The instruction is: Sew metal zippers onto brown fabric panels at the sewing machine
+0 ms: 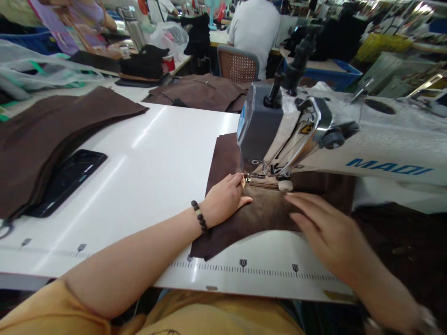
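Note:
A piece of dark brown fabric (263,211) lies under the needle area of a sewing machine (384,139) on the white table. My left hand (225,197) rests flat on this piece, fingertips close to the presser foot (248,177) and thumb held out to the side. A beaded bracelet circles that wrist. On the other side, my right hand (326,228) is slightly blurred, its fingers stretched out with a gap to the thumb. Its fingertips are at the fabric by a small white roller (285,185); whether they press on it I cannot tell.
Stacked brown fabric pieces (66,121) lie at the left, partly over a black phone (70,181). More brown fabric (200,90) is behind the table, and dark fabric (401,251) is at the right. A ruler scale (242,265) runs along the front edge. People work beyond.

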`<state>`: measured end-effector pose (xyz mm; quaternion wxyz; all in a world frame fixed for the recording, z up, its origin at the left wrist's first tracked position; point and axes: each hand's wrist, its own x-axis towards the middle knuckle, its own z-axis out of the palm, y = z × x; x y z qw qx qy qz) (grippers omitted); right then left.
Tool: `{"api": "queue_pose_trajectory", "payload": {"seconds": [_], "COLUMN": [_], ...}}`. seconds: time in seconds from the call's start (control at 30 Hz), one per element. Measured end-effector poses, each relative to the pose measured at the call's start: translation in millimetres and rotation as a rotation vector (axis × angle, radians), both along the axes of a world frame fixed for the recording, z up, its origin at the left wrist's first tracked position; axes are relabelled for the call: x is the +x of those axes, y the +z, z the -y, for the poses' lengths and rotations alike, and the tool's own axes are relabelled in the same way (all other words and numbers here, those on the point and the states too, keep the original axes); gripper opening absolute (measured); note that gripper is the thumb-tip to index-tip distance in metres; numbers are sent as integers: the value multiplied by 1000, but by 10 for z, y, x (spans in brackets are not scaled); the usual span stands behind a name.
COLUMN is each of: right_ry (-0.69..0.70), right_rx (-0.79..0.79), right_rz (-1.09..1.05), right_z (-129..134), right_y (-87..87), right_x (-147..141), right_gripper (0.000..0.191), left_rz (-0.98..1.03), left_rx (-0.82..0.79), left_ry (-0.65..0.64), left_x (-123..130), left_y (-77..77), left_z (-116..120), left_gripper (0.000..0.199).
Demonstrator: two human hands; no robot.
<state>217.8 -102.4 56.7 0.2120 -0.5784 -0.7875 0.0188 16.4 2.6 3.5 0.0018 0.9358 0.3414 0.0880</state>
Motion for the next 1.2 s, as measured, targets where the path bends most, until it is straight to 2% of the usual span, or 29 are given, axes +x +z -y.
{"api": "queue_pose_trajectory", "payload": {"seconds": [0.17,0.27,0.77,1.2], "right_ry": [-23,-27,-63,-94], "right_rx": [-134,-141,-199,-215], "right_rz": [109,79,61,70], "right_z": [-459,-515,-476,-529], "right_y": [-459,-575,-568,-559], "right_x": [-417,-436,-405,-409], "right_gripper": [41,41,41,39], "left_rz": [16,27,27,38], "left_rx": [10,5,25,-44], "left_ry": [-2,8,2,8], "left_x": [8,23,43,41], "left_y": [1,-2,-40,8], "left_z": [5,6,-12,-77], "left_gripper": [45,42,46,41]}}
